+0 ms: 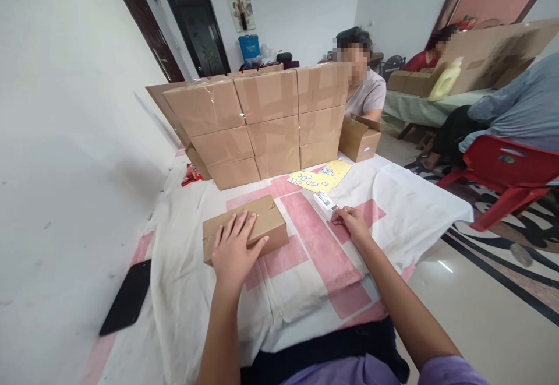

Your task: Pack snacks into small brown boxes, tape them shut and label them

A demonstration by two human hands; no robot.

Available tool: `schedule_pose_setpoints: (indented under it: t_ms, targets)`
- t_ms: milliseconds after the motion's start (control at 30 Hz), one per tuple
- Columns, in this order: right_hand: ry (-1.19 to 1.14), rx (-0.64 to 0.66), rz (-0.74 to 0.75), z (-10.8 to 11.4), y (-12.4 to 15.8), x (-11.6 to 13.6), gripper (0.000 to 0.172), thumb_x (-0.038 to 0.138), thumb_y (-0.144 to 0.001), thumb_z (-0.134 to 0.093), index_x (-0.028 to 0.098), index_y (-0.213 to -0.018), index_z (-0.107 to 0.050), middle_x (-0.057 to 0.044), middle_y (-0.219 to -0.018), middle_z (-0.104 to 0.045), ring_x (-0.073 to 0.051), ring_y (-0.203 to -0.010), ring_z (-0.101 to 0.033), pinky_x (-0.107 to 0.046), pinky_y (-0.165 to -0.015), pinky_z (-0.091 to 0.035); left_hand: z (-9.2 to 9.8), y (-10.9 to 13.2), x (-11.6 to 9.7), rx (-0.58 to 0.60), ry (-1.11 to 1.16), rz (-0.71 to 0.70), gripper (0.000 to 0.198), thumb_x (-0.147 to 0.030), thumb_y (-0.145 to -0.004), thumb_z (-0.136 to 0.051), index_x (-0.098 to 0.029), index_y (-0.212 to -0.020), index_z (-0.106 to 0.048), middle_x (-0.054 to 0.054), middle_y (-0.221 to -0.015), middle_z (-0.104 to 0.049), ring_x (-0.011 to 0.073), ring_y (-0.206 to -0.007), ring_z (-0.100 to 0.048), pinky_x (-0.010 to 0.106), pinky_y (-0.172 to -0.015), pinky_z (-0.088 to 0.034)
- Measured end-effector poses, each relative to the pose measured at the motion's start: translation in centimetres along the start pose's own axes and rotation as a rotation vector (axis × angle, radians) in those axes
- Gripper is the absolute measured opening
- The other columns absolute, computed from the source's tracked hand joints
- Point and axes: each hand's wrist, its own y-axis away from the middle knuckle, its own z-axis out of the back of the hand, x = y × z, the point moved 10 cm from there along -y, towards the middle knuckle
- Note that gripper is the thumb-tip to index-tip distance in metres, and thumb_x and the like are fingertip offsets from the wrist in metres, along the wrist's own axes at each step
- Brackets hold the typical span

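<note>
My left hand [234, 246] lies with fingers spread on the top of a closed brown cardboard box [268, 216], which rests flat on the cloth-covered table. To the right, my right hand [350, 222] pinches the near end of a small white box [325, 205] with printing on its face. Just beyond that box lies a yellow sheet [305, 180] dotted with small white labels.
Stacked cardboard boxes [273, 120] form a wall across the table's far side. Behind it sits a person beside an opened carton [364, 140]. A black phone [126, 297] lies at the left edge, a red packet [192, 174] near the stack. A red chair [506, 169] stands right.
</note>
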Motion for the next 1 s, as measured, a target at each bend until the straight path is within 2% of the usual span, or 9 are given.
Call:
schedule_pose_setpoints:
  t_ms: [267, 467, 600, 1000]
  targets:
    - [0.003, -0.007, 0.049, 0.04, -0.04, 0.14, 0.036, 0.039, -0.067, -0.079, 0.022, -0.054, -0.051, -0.004, -0.056, -0.067, -0.016, -0.056, -0.068, -0.024, -0.056, -0.055, 0.15, 0.46, -0.1, -0.055, -0.018, -0.017, 0.058, -0.054, -0.089, -0.063, -0.036, -0.144, -0.055, 0.003, -0.15, -0.056, 0.0353, -0.139, -0.049, 0.056, -0.119, -0.028]
    - [-0.045, 0.0, 0.026, 0.13, 0.16, 0.05, 0.02, 0.03, -0.066, -0.072, 0.019, -0.055, -0.06, -0.004, -0.058, -0.068, -0.016, -0.055, -0.067, -0.025, -0.057, -0.057, -0.08, 0.16, -0.26, -0.001, -0.155, -0.024, 0.055, -0.052, -0.093, -0.057, -0.029, -0.143, -0.057, 0.003, -0.152, -0.054, 0.0318, -0.138, -0.051, 0.052, -0.117, -0.034]
    - [-0.071, 0.022, 0.001, 0.26, 0.55, 0.11, 0.015, 0.024, -0.066, -0.071, 0.018, -0.056, -0.062, -0.006, -0.059, -0.07, -0.018, -0.056, -0.069, -0.026, -0.058, -0.059, -0.2, -0.18, -0.04, 0.013, -0.193, -0.003, 0.055, -0.054, -0.092, -0.058, -0.031, -0.142, -0.059, 0.002, -0.15, -0.056, 0.0312, -0.136, -0.053, 0.051, -0.116, -0.036]
    - [-0.114, 0.089, -0.022, -0.02, 0.28, -0.06, 0.019, 0.019, -0.073, -0.073, 0.018, -0.059, -0.059, -0.006, -0.063, -0.071, -0.016, -0.06, -0.07, -0.023, -0.061, -0.06, -0.16, -0.15, -0.06, 0.042, -0.217, 0.025, 0.056, -0.054, -0.091, -0.06, -0.031, -0.142, -0.057, 0.001, -0.152, -0.054, 0.0295, -0.14, -0.05, 0.049, -0.118, -0.035]
